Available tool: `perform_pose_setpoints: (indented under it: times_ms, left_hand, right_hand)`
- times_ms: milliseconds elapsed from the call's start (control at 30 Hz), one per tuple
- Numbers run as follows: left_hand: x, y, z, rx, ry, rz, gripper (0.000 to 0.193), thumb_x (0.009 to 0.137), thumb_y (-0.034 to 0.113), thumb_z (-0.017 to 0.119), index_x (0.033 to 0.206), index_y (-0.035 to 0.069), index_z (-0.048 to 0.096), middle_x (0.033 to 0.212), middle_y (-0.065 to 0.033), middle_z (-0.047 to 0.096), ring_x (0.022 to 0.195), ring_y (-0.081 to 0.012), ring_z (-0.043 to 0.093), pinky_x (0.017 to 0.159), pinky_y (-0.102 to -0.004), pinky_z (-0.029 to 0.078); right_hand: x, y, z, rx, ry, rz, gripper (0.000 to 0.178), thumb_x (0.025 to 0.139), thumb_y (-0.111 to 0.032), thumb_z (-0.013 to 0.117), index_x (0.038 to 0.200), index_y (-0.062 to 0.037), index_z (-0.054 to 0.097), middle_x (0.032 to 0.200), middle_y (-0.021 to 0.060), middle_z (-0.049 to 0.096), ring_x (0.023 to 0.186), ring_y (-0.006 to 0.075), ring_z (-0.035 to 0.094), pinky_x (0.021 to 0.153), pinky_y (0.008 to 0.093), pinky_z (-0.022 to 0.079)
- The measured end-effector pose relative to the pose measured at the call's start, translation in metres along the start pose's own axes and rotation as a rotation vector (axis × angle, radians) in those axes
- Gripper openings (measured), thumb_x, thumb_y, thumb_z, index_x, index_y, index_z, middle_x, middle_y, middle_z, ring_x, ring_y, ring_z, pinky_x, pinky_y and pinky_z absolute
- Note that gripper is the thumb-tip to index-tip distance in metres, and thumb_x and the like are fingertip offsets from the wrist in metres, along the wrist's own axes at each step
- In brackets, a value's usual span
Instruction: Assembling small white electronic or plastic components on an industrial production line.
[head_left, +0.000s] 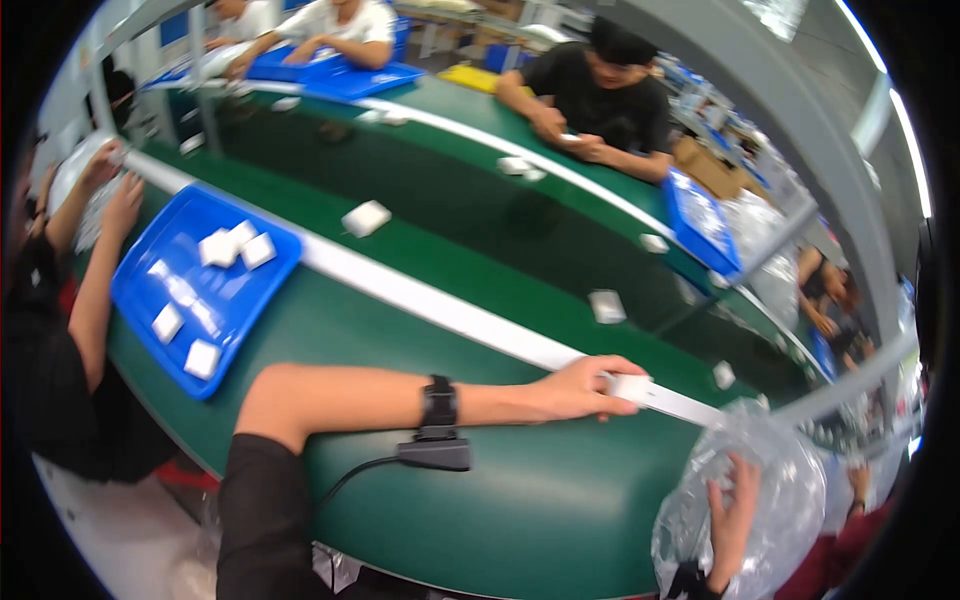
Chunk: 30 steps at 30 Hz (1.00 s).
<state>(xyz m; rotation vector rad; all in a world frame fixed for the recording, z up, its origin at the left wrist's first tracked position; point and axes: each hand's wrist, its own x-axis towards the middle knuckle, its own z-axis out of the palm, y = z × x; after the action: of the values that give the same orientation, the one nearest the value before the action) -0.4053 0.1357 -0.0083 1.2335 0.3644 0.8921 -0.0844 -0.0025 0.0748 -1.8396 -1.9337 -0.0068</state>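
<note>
- Worktop (540,510): green, curved in this view, bordered by a white strip (420,290); a conveyor belt (450,195) with a dark middle runs beyond it.
- Blue tray (225,310): on the worktop at the left, beside a neighbouring worker (60,350); several small white boxes lie in it, some grouped near its far side, others near its front edge.
- Clear plastic bag (790,490): crumpled, at the worktop's right end. Contents cannot be made out.
- Right hand (736,515): at the bag, thumb and fingers parted and curved. Whether it has any film caught cannot be told.
- Left hand (572,390): reaches across to the white strip, thumb and fingers closed around one white box; a black wrist device (438,455) with a cable is strapped behind it.
- Held white box (630,388): in the left hand's fingertips, above the strip, apart from the bag.
- Step in hand, as judged: handling a single box at the belt's edge. The next move appears to call for a secure pinch, with loose film clear of the fingers.
- Markings: a small dark mark shows on the held box, too small to read; no brand or label was legible.
</note>
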Motion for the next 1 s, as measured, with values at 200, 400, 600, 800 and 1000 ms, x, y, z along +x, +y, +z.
perform_pose_setpoints:
  times_ms: [200,400,600,800,1000]
  left_hand:
    - [-0.001,0.004,-0.003,0.038,-0.013,0.019,0.051,0.084,0.010,0.070,0.131,0.010,0.051,0.116,-0.0072,0.060,0.093,-0.0120,0.060,0.070,-0.0257,0.051]
    - [0.001,-0.001,-0.001,-0.127,0.089,0.039,0.041,0.088,0.014,0.069,0.125,0.009,0.053,0.107,-0.0053,0.060,0.072,-0.0088,0.058,0.058,-0.0227,0.047]
    - [-0.006,0.000,-0.002,-0.114,0.159,0.076,0.033,0.086,0.010,0.068,0.115,0.007,0.054,0.099,-0.0070,0.060,0.067,-0.0113,0.059,0.056,-0.0249,0.048]
    - [-0.001,-0.008,0.003,-0.142,0.077,0.051,0.034,0.081,0.007,0.068,0.111,0.002,0.052,0.087,-0.0104,0.061,0.062,-0.0133,0.060,0.053,-0.0263,0.049]
    - [0.004,-0.030,0.000,-0.119,-0.019,0.072,0.041,0.079,0.003,0.067,0.112,-0.004,0.044,0.083,-0.0142,0.062,0.057,-0.0152,0.062,0.052,-0.0276,0.050]
  right_hand:
    - [0.045,-0.059,0.011,0.696,-0.074,-0.091,0.041,0.096,-0.011,0.055,0.135,-0.0025,0.047,0.123,0.0095,0.050,0.095,0.0185,0.060,0.061,0.0219,0.049]
    - [0.058,-0.086,0.115,1.114,-0.002,0.091,0.042,0.102,-0.028,0.053,0.132,-0.0008,0.044,0.129,0.0105,0.047,0.096,0.0162,0.062,0.055,0.0203,0.045]
    - [0.046,-0.076,0.104,1.217,-0.375,0.229,0.048,0.097,-0.018,0.062,0.136,0.0003,0.041,0.103,0.0112,0.058,0.086,0.0190,0.063,0.067,0.0270,0.054]
    - [0.034,-0.112,0.109,1.121,-0.310,0.045,0.046,0.098,-0.020,0.062,0.132,0.0014,0.041,0.093,0.0101,0.058,0.067,0.0141,0.055,0.052,0.0220,0.043]
    - [0.032,-0.115,0.112,1.090,-0.274,0.120,0.042,0.097,-0.011,0.060,0.133,0.0027,0.042,0.096,0.0121,0.060,0.067,0.0133,0.054,0.054,0.0220,0.042]
